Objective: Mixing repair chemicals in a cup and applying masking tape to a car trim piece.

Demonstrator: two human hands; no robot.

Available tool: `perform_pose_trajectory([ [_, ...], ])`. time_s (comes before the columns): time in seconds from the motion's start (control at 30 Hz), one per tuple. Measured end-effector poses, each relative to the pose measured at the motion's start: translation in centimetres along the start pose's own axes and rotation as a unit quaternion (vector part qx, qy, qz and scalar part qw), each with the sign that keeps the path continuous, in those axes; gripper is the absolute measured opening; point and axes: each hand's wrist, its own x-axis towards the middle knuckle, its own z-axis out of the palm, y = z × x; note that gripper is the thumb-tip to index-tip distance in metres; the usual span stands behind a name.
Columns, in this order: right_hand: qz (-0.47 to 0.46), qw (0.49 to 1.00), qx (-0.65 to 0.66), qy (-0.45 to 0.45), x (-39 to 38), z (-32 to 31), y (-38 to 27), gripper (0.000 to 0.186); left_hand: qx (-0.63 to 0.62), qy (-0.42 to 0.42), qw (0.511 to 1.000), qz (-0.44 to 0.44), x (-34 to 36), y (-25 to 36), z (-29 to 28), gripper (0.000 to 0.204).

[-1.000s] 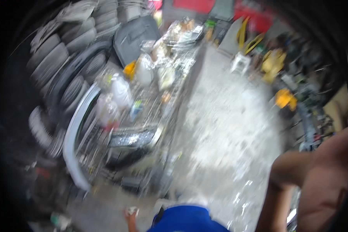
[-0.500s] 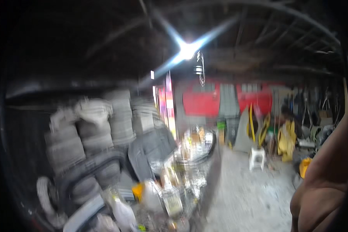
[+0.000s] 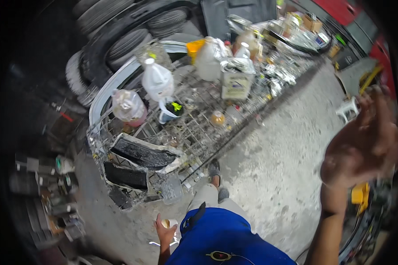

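Left hand holds a white cup-like object beyond a cluttered mesh table's near end.
Fingers clamp it, near left; the right hand is raised at right, too blurred to tell finger spacing.

Clr btwn R grip & rack

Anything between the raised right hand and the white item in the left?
Yes, the wearer's own body: the blue top and pale shorts sit between the right hand and the white item in the left hand. Nothing else visible.
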Motion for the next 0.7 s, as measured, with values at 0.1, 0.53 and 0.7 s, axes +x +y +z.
perform_pose_trajectory([
  [0.1,0.318,0.914,-0.086,-0.237,-12.8,4.8,2.4,0.051,-0.06,0.023,0.992,0.112,1.3,4.4,1.5,0.09],
  [0.53,0.76,0.564,-0.118,-0.302,-47.5,-1.3,-0.6,0.027,0.057,0.104,0.942,0.314,20.1,30.0,10.9,0.076],
  [0.7,0.614,0.757,-0.119,-0.191,-37.4,6.4,23.3,0.027,0.19,0.018,0.94,0.283,21.5,29.9,11.8,0.082],
])
